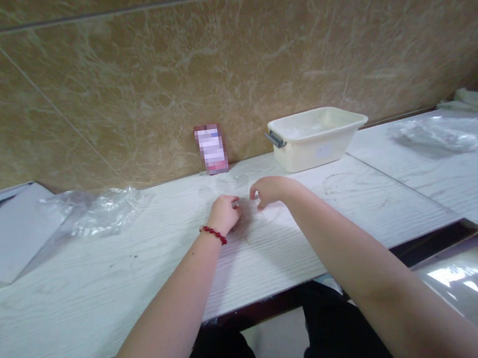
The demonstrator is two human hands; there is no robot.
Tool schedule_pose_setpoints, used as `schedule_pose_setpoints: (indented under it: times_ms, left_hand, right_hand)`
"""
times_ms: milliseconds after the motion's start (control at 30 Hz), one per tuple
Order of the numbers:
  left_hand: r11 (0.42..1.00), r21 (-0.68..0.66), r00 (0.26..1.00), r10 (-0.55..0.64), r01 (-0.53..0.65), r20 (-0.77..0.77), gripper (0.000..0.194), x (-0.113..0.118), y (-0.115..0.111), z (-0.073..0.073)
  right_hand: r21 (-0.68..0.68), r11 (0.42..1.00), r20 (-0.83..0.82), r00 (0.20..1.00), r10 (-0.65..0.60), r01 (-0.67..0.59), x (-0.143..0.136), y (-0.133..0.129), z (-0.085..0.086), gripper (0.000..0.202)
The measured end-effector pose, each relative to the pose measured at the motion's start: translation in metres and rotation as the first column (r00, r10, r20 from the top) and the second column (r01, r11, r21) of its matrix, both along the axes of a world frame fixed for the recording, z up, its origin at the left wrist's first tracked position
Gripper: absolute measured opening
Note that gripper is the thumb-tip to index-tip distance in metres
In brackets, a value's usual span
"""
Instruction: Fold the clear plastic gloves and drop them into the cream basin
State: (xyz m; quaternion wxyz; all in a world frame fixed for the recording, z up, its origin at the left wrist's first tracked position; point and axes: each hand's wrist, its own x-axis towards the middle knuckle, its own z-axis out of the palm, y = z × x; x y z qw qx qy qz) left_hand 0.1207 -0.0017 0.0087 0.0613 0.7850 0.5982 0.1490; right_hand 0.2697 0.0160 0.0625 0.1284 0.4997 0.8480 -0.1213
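My left hand [224, 212], with a red bead bracelet [213, 234] at the wrist, is low over the middle of the white wood-grain table [161, 289]. Its thumb and fingertips close around a small, clear-looking bit that is too faint to name. Facing it, a short gap away, is my right hand [270, 190]. The fingers there are curved, and a space shows between forefinger and thumb with nothing visible in it. Faint clear round shapes [205, 193] lie on the table just beyond my left hand.
A cream plastic tub [312, 149] with a grey handle stands by the marble wall. A blurred pink-and-white phone-like item [212, 150] leans on that wall. Clear plastic bags lie left [109, 211] and right [450, 130]. A white box [8, 235] is far left.
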Motion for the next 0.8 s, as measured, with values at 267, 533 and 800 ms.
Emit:
schedule_pose_setpoints:
  times_ms: [267, 533, 800]
  left_hand:
    - [1.0, -0.017, 1.0, -0.002, 0.002, -0.007, 0.034, -0.001, 0.001, 0.0]
    - [1.0, 0.0, 1.0, -0.008, 0.008, -0.011, 0.032, -0.001, -0.001, 0.002]
    - [1.0, -0.019, 0.999, -0.003, 0.002, -0.035, 0.031, 0.0, -0.003, 0.005]
  right_hand:
    - [0.023, 0.999, -0.049, 0.998, -0.036, 0.037, -0.004, -0.004, -0.007, 0.08]
    - [0.037, 0.999, 0.004, 1.0, -0.024, 0.024, -0.009, -0.007, -0.006, 0.065]
    - [0.047, 0.999, -0.027, 1.0, 0.006, -0.005, -0.008, -0.003, -0.007, 0.048]
